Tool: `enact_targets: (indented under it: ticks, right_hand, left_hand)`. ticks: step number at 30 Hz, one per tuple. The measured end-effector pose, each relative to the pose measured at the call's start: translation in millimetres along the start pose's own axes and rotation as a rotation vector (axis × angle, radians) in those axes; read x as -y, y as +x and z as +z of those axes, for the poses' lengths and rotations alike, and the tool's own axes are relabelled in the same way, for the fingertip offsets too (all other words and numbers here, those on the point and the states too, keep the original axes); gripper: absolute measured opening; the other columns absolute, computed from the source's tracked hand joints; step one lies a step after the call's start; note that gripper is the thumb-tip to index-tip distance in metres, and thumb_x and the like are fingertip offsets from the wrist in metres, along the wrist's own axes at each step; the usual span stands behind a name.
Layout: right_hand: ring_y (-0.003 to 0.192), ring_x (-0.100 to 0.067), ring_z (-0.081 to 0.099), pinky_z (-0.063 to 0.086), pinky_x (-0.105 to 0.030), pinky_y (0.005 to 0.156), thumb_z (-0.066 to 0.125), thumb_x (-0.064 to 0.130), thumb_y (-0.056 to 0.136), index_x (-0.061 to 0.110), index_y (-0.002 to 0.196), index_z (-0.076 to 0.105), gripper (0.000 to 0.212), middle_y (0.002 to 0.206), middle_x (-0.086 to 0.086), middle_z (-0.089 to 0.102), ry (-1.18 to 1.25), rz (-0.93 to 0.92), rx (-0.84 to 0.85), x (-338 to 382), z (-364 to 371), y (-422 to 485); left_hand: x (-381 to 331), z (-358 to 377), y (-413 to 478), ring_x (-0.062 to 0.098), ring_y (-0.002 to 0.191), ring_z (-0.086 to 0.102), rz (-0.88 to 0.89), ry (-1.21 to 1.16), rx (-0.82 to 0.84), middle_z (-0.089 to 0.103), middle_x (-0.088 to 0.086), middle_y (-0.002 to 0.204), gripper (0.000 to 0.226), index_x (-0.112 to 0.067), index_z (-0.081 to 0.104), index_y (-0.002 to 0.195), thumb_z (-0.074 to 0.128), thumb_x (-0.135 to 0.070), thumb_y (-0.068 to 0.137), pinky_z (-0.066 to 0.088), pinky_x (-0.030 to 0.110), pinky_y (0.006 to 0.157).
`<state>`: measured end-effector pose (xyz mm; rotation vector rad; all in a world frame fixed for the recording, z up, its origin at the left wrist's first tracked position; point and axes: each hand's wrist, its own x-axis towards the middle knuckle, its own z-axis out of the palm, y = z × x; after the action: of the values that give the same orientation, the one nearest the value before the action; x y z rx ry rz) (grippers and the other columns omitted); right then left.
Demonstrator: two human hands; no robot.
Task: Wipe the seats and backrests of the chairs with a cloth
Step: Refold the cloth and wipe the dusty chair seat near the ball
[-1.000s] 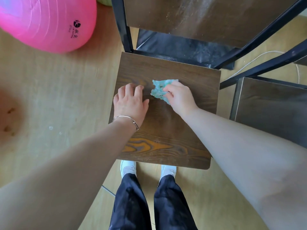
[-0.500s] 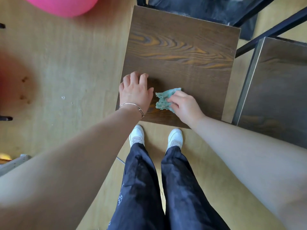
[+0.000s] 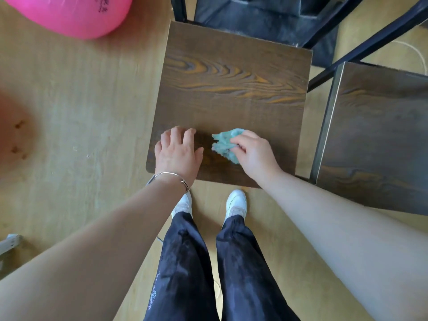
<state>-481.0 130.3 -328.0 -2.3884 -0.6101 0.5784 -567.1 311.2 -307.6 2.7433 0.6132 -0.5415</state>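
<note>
A dark brown wood-grain chair seat (image 3: 234, 84) fills the middle of the view, its backrest out of frame at the top. My right hand (image 3: 253, 154) grips a crumpled teal cloth (image 3: 225, 143) and presses it on the seat near the front edge. My left hand (image 3: 177, 152), with a thin bracelet on the wrist, rests on the seat's front left part, fingers bent over the wood and holding nothing.
A second dark wooden chair seat (image 3: 375, 140) stands close on the right, with black metal frame bars (image 3: 370, 40) above it. A big pink ball (image 3: 69, 12) lies on the wooden floor at top left. My legs and white shoes (image 3: 236, 202) stand just before the seat.
Over the last second both hands and the cloth came from the seat's middle toward its front edge. The view tilted down, so the backrest left the frame.
</note>
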Motion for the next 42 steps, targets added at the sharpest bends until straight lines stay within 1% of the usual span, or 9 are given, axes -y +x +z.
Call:
enact_targets:
  ticks: [4,7,9,13,18,23,27,34,42]
  right_hand:
    - [0.102,-0.018,0.059,0.042,-0.019,0.088,0.059,0.016,0.096,0.007,0.114,0.07,0.022,0.12,-0.005,0.061,-0.052,0.191,-0.193,-10,-50,83]
    - [0.106,-0.019,0.059,0.043,-0.019,0.088,0.057,0.019,0.098,0.01,0.119,0.067,0.025,0.126,-0.004,0.058,-0.142,0.226,-0.264,-21,-81,140]
    - [0.107,-0.02,0.059,0.049,-0.025,0.093,0.057,0.021,0.098,0.012,0.121,0.066,0.026,0.127,-0.005,0.057,-0.182,0.229,-0.239,-26,-94,167]
    - [0.09,-0.023,0.06,0.053,-0.038,0.086,0.06,0.028,0.096,0.013,0.092,0.066,0.017,0.097,-0.006,0.061,-0.197,0.249,-0.114,-34,-102,192]
    - [0.091,-0.021,0.062,0.057,-0.04,0.082,0.06,0.04,0.095,0.019,0.107,0.063,0.025,0.101,-0.001,0.064,-0.17,0.316,-0.054,-37,-98,196]
    - [0.087,-0.018,0.06,0.057,-0.034,0.076,0.058,0.04,0.096,0.019,0.096,0.062,0.021,0.095,0.001,0.062,-0.199,0.305,0.002,-29,-83,172]
    - [0.083,-0.016,0.055,0.034,-0.023,0.061,0.056,0.038,0.097,0.021,0.087,0.057,0.02,0.09,0.004,0.056,-0.248,0.265,0.073,-24,-61,133]
    - [0.08,-0.018,0.056,0.047,-0.032,0.068,0.061,0.034,0.094,0.016,0.073,0.052,0.029,0.091,0.002,0.056,-0.222,0.206,0.153,-24,-31,53]
    - [0.077,-0.022,0.047,0.029,-0.032,0.064,0.068,0.023,0.088,0.014,0.074,0.047,0.027,0.087,0.0,0.052,-0.128,0.164,0.258,-28,1,-45]
  left_hand:
    - [-9,-12,33,0.031,0.127,0.034,0.012,-0.009,-0.053,0.04,0.006,0.139,0.046,-0.023,0.042,0.137,0.046,-0.043,0.096,0.032,0.045,0.104]
    - [-19,-25,61,0.031,0.127,0.034,0.036,-0.01,-0.098,0.04,0.006,0.139,0.045,-0.023,0.041,0.137,0.046,-0.043,0.096,0.033,0.045,0.104]
    - [-26,-31,80,0.03,0.128,0.033,0.047,-0.004,-0.107,0.039,0.005,0.14,0.046,-0.024,0.04,0.138,0.045,-0.044,0.097,0.034,0.046,0.104]
    - [-36,-38,106,0.032,0.127,0.035,0.053,0.006,-0.136,0.041,0.008,0.141,0.048,-0.024,0.042,0.138,0.049,-0.045,0.095,0.035,0.047,0.103]
    - [-40,-39,112,0.032,0.13,0.034,0.067,-0.006,-0.126,0.039,0.007,0.143,0.048,-0.023,0.041,0.139,0.048,-0.044,0.096,0.034,0.047,0.105]
    - [-37,-36,99,0.032,0.13,0.033,0.055,-0.019,-0.102,0.039,0.008,0.142,0.049,-0.023,0.04,0.14,0.046,-0.044,0.096,0.033,0.047,0.105]
    - [-33,-35,80,0.032,0.129,0.033,0.041,-0.036,-0.086,0.039,0.007,0.142,0.047,-0.022,0.042,0.138,0.048,-0.043,0.096,0.032,0.047,0.106]
    - [-27,-26,41,0.032,0.129,0.033,0.036,-0.032,-0.061,0.039,0.007,0.141,0.046,-0.021,0.043,0.137,0.049,-0.041,0.096,0.031,0.046,0.104]
    - [-24,-6,-12,0.035,0.126,0.035,0.032,-0.036,-0.032,0.04,0.01,0.139,0.044,-0.019,0.043,0.134,0.049,-0.04,0.096,0.032,0.047,0.101]
